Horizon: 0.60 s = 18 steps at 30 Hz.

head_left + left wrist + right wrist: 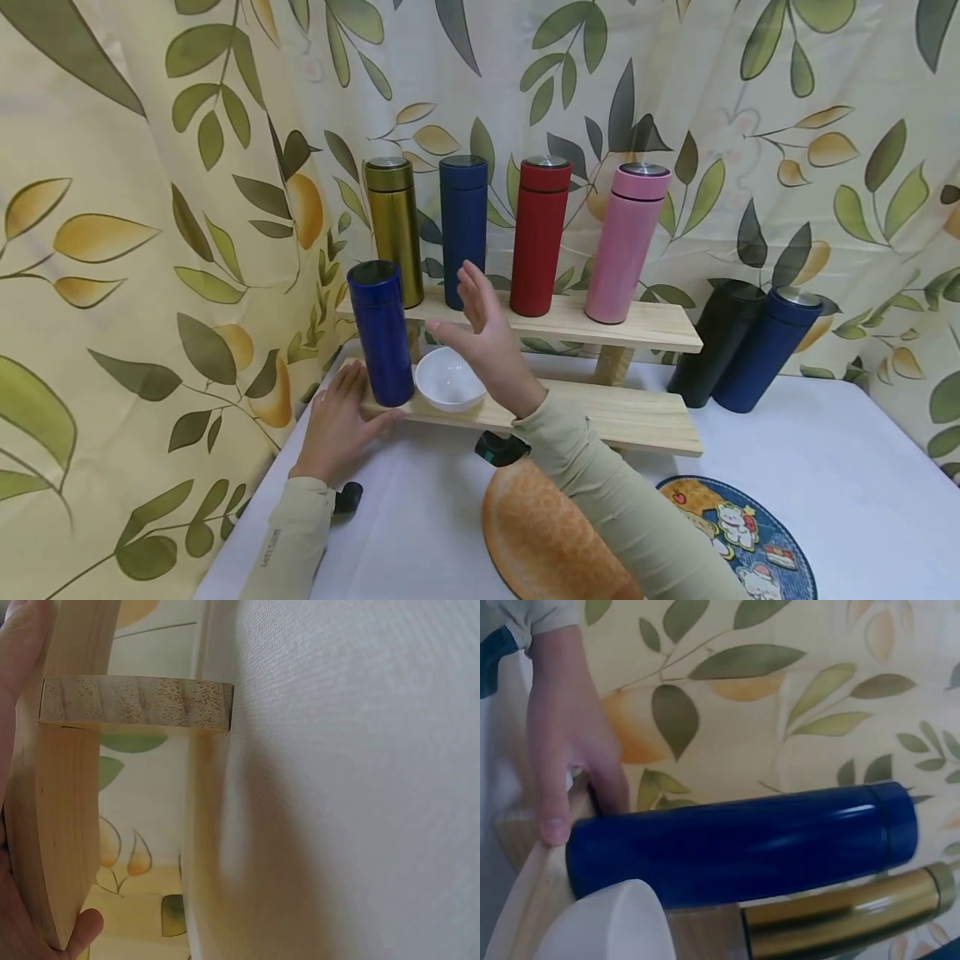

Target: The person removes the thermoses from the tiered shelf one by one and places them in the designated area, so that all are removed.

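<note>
My left hand (341, 425) grips the left end of the two-tier wooden shelf (622, 412), thumb at the front edge of the lower board. In the left wrist view, a fingertip (86, 930) shows past the board's edge. Right beside this hand, a glossy blue thermos (382, 342) stands upright on the lower board. Next to it is a white bowl (450, 382). My right hand (491, 346) is raised in front of the upper board, its fingers extended and nothing in it. The right wrist view shows the blue thermos (735, 847) and part of the bowl (607, 930).
On the upper board stand gold (396, 233), navy (462, 233), red (538, 237) and pink (628, 242) thermoses. A black thermos (716, 342) and another navy one (768, 350) stand right of the shelf. A bread-patterned mat (551, 533) and a round cartoon mat (787, 550) lie in front.
</note>
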Each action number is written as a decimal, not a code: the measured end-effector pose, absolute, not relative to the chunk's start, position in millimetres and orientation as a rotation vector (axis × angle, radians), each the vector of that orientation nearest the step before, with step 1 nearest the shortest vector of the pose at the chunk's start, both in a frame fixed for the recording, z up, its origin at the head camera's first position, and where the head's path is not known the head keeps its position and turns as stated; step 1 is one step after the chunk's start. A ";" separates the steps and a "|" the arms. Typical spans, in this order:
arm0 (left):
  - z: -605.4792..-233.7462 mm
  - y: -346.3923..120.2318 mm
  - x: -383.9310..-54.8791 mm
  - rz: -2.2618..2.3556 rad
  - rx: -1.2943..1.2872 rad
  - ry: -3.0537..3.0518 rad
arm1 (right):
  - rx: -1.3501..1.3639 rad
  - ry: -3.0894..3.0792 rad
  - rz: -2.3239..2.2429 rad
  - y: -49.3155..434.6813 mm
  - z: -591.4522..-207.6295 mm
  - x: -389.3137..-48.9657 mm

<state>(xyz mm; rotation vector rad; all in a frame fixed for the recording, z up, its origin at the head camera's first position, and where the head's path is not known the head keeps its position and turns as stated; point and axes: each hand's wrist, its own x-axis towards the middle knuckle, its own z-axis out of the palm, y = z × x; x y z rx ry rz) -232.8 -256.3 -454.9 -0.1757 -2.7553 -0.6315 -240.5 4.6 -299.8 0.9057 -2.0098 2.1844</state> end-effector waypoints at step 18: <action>-451.9 -256.8 -233.0 -0.648 -0.164 -2.778 | 0.789 -2.260 2.157 -54.3 -310.2 -254.7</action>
